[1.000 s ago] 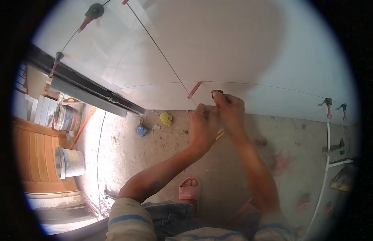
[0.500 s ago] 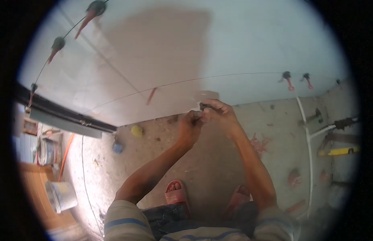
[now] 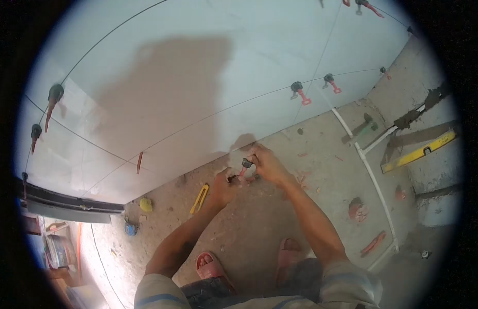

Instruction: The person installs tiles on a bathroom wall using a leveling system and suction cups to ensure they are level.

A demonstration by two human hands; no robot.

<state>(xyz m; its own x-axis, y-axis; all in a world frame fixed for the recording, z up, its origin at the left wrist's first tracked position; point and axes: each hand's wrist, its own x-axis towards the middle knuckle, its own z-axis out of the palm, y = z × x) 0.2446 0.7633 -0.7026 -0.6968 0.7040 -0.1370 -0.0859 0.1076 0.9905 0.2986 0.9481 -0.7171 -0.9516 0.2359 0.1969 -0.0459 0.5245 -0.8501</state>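
Note:
Low in front of the tiled wall, my right hand (image 3: 267, 166) pinches a tile levelling clip (image 3: 245, 163) by its black cap. Its red stem points down toward my left hand (image 3: 222, 189). The left fingers are curled closed, with a small dark piece at their tips that I cannot make out. Similar clips with black caps and red stems stick out of the tile joints, such as the clip (image 3: 299, 92) to the right and the clip (image 3: 54, 105) at far left. A thin red piece (image 3: 139, 162) sits at a joint of the wall (image 3: 280, 46).
On the floor lie a yellow two-pronged tool (image 3: 199, 199), a yellow lump (image 3: 146, 205), a blue round object (image 3: 130, 228) and a green-handled hammer (image 3: 363, 129). A white pipe (image 3: 375, 185) crosses the right side, near a yellow spirit level (image 3: 421, 153). Pink slippers (image 3: 210, 266) are below me.
My view has turned toward the right, showing more of the level and hammer. The hands have parted slightly, and the clip in my right hand shows clearly. The yellow two-pronged tool has come into view.

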